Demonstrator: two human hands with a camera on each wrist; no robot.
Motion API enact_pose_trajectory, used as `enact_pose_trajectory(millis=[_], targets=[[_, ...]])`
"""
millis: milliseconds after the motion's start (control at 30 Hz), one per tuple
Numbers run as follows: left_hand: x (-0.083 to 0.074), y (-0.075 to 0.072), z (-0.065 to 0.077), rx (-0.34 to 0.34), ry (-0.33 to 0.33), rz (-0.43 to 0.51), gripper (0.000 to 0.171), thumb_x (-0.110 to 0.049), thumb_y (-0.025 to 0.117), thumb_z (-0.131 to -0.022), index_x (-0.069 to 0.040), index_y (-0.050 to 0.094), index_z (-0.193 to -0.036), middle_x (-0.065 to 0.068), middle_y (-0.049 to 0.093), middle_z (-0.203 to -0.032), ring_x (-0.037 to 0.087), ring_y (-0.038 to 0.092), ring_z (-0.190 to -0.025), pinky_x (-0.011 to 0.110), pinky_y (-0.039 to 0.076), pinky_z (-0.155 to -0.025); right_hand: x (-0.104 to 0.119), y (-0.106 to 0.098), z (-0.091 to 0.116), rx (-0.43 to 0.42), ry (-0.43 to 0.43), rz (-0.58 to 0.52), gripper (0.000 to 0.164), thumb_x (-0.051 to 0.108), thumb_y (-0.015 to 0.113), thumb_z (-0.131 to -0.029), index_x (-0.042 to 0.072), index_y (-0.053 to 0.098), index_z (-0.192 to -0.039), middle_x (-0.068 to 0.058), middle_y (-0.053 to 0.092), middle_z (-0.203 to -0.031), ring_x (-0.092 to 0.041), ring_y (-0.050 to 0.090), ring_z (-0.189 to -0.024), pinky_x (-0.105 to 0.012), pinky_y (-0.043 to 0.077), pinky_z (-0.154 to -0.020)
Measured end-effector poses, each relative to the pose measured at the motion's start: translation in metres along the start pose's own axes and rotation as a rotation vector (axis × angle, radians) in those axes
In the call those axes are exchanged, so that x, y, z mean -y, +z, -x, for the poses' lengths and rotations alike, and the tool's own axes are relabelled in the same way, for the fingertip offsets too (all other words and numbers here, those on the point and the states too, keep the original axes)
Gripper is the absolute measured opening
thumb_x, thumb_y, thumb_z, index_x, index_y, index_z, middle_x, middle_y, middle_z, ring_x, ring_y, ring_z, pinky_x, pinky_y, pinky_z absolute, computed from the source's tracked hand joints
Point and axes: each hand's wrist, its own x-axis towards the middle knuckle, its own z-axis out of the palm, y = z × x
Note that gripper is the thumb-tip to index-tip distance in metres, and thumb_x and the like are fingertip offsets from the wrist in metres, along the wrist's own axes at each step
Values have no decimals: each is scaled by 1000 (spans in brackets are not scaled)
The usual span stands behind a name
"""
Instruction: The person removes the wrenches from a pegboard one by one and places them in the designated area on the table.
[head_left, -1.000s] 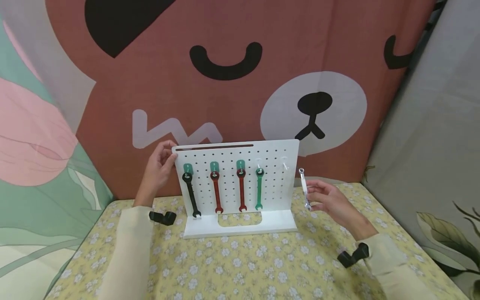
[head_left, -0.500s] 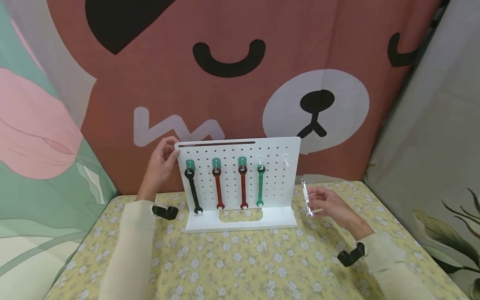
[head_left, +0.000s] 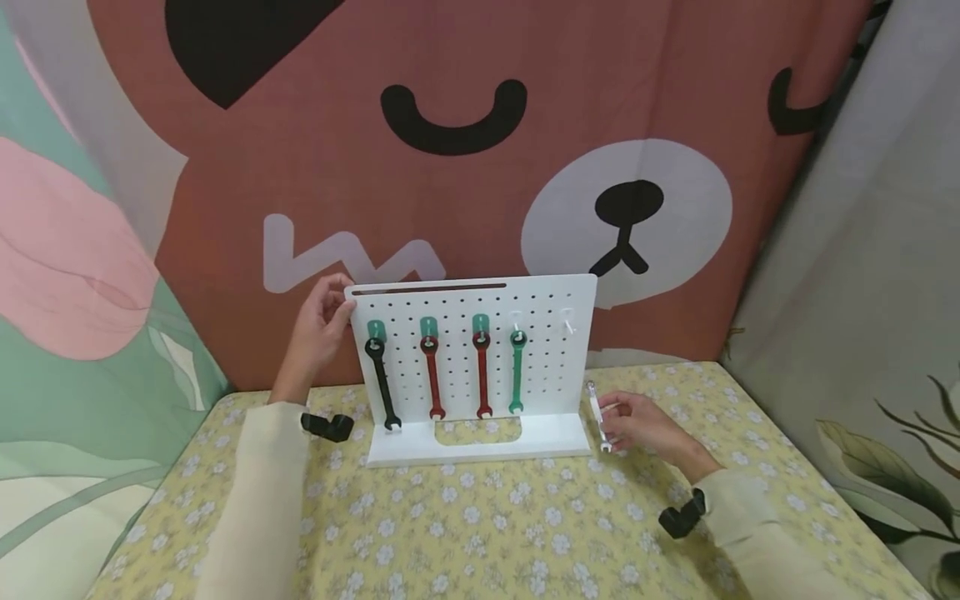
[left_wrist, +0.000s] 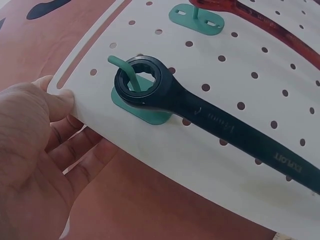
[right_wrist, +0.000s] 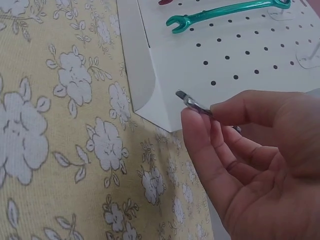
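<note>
A white pegboard stand (head_left: 465, 450) rises from the table. My left hand (head_left: 317, 332) pinches its upper left edge, thumb in front and fingers behind, as the left wrist view shows. From hooks on the board hang a black wrench (head_left: 383, 383), two red wrenches (head_left: 433, 377) (head_left: 483, 375) and a green wrench (head_left: 517, 371). Between thumb and fingertips, my right hand (head_left: 637, 427) holds a small silver wrench (head_left: 596, 412), nearly upright, just right of the board. The right wrist view shows only one end of that silver wrench (right_wrist: 195, 104) clearly; fingers hide much of it.
A clear hook (head_left: 569, 322) with nothing on it sits at the board's upper right. The table wears a yellow flowered cloth (head_left: 465, 533). Behind the board hangs a brown curtain (head_left: 465, 208) with a bear print; a grey curtain (head_left: 847, 275) is at the right.
My right hand has moved down and slightly left with the silver wrench, closer to the board's lower right side. The left hand keeps its grip on the board's edge.
</note>
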Motion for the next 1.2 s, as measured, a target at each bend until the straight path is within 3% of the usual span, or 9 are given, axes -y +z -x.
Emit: enact_pose_trajectory(millis=[500,667,867,1200], targets=[[-1,0,0,0,-4,2,26,2,51,-106,7,47,-131,33,59,-105,41,59,-89,17,51,-73,-2,11,-7,-50,131,34,43,1,66,-92,-11,51,-131,-19,63,-91,-23,65,-69,-39,58,-65],[16,2,-3,-18,-3,-4,26,1,50,-107,6,48,-132,32,58,-104,40,59,-88,17,50,-71,-5,13,-9,-51,133,68,41,0,66,-89,-10,54,-128,-18,64,-89,-24,65,-70,-39,58,-65],[41,2,-4,-37,-19,-22,28,-8,52,-108,-4,50,-136,24,60,-106,29,60,-89,20,51,-73,-8,18,-9,-35,136,131,38,1,66,-88,-10,57,-124,-18,64,-92,-27,66,-72,-40,59,-65],[44,2,-3,-35,-2,-7,27,-15,53,-109,-9,51,-136,21,59,-107,27,61,-91,21,52,-74,-3,23,-9,-92,164,218,36,2,67,-86,-9,61,-120,-16,63,-90,-26,65,-72,-39,59,-63]])
